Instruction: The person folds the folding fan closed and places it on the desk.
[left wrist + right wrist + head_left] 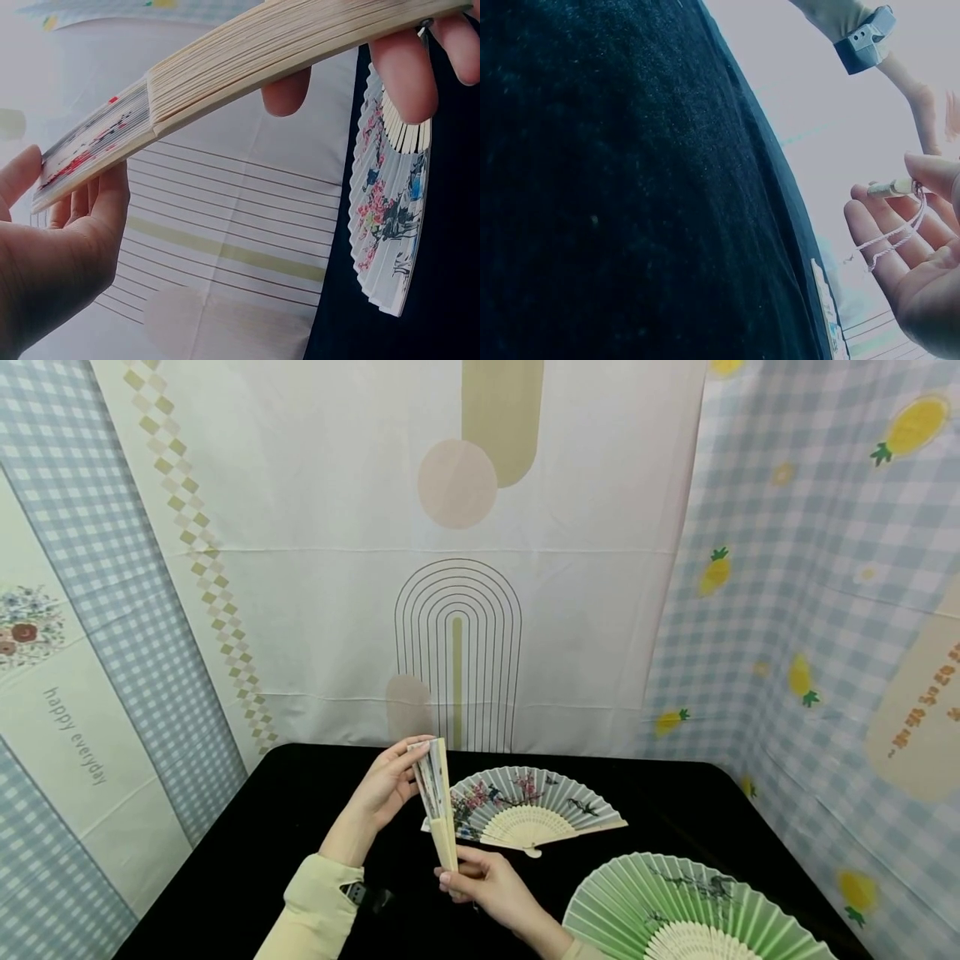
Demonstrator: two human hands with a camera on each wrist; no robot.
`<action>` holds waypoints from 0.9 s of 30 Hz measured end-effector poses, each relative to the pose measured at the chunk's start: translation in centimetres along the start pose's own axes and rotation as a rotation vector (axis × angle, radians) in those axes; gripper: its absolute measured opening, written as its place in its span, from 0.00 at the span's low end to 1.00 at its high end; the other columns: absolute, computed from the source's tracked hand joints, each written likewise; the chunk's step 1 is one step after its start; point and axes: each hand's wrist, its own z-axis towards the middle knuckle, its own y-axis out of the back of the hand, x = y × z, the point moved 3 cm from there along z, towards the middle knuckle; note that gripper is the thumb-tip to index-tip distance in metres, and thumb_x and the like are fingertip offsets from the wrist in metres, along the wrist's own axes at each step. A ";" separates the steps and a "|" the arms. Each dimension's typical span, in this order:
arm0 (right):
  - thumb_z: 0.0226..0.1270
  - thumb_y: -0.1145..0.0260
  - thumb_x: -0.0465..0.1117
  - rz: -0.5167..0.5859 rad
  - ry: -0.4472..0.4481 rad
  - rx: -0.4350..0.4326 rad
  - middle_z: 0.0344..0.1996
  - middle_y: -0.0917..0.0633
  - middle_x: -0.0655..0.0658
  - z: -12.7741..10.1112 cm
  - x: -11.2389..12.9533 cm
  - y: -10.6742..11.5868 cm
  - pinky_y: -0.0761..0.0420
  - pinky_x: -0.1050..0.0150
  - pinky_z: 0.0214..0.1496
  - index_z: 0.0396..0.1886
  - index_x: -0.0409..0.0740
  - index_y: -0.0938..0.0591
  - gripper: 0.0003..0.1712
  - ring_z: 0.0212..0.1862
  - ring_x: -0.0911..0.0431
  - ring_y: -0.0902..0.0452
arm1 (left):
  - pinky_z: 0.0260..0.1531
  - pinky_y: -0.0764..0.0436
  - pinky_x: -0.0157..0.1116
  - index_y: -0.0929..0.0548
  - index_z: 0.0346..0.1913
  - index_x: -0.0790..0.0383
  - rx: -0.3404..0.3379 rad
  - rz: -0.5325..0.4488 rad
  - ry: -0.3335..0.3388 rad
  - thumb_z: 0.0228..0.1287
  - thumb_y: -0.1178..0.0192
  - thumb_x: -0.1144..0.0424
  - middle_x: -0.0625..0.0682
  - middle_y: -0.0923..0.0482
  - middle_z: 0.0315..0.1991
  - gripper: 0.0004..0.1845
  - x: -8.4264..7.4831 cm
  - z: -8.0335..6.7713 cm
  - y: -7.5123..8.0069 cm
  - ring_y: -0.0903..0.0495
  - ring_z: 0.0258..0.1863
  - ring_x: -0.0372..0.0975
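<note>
— What's the person holding over that black table (262, 827)?

— A folded fan (438, 802), shut into one slim bundle and standing nearly upright above the middle of the table's near half. From the left wrist you can see the stacked pale ribs (285, 45) pressed flat together, with a printed paper edge of red and dark flecks at the far end.

— And the hands?

— The right hand (487, 885) grips the fan at its lower end, at about six o'clock from the bundle, fingers and thumb curled round the ribs near the pivot. In the right wrist view a thin pink cord (896, 236) trails from that end across the palm. The left hand (386, 785) is up at ten o'clock from the right one, fingers fairly straight and laid along the top of the folded paper, thumb on the near side. It steadies more than it clutches; I'd call it open against the fan.

— Anything else on the table?

— Two spread fans. A grey-white one with pink blossoms (525, 810) lies flat just behind the held fan, at about two o'clock from the right hand. A green fan (675, 910) lies open at four o'clock, towards the table's near right corner, well apart from the hands.

— What's behind?

— Hanging cloths: a pale one with an arch pattern (457, 652) at twelve o'clock, blue gingham either side, the right panel dotted with yellow pineapples (716, 572).
</note>
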 end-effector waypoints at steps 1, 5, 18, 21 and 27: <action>0.73 0.34 0.37 -0.003 0.000 0.002 0.47 0.14 0.29 0.0 0.0 0.0 0.15 0.64 0.40 0.67 0.38 0.22 0.24 0.47 0.37 0.16 | 0.37 0.17 0.34 0.23 0.59 0.61 -0.003 -0.002 0.000 0.79 0.46 0.61 0.49 0.17 0.42 0.13 0.0 0.0 0.0 0.17 0.37 0.36; 0.74 0.34 0.39 -0.026 0.004 0.014 0.46 0.14 0.30 0.0 0.1 -0.1 0.15 0.66 0.40 0.67 0.40 0.22 0.24 0.45 0.39 0.15 | 0.36 0.17 0.33 0.26 0.64 0.65 0.007 0.000 -0.005 0.79 0.46 0.61 0.48 0.18 0.43 0.17 -0.2 -0.2 0.0 0.17 0.37 0.36; 0.74 0.34 0.42 -0.045 0.012 0.025 0.46 0.14 0.28 0.0 0.0 -0.1 0.17 0.67 0.37 0.66 0.42 0.21 0.23 0.42 0.43 0.14 | 0.39 0.17 0.34 0.28 0.65 0.65 0.057 -0.004 -0.045 0.79 0.46 0.60 0.48 0.18 0.46 0.19 -0.5 -0.5 0.0 0.17 0.40 0.36; 0.74 0.34 0.41 -0.034 0.013 0.029 0.46 0.14 0.28 0.0 -0.1 -0.1 0.16 0.67 0.38 0.66 0.40 0.21 0.24 0.43 0.42 0.14 | 0.39 0.17 0.34 0.28 0.65 0.65 0.053 -0.002 -0.048 0.80 0.47 0.60 0.48 0.18 0.46 0.18 -0.4 -0.4 0.0 0.17 0.40 0.36; 0.74 0.34 0.42 -0.067 0.022 0.031 0.44 0.14 0.28 0.1 -0.2 0.1 0.23 0.72 0.30 0.66 0.42 0.21 0.23 0.36 0.54 0.16 | 0.39 0.18 0.34 0.30 0.65 0.68 0.038 0.019 -0.066 0.80 0.49 0.61 0.48 0.18 0.44 0.19 -0.2 -0.3 0.0 0.18 0.40 0.36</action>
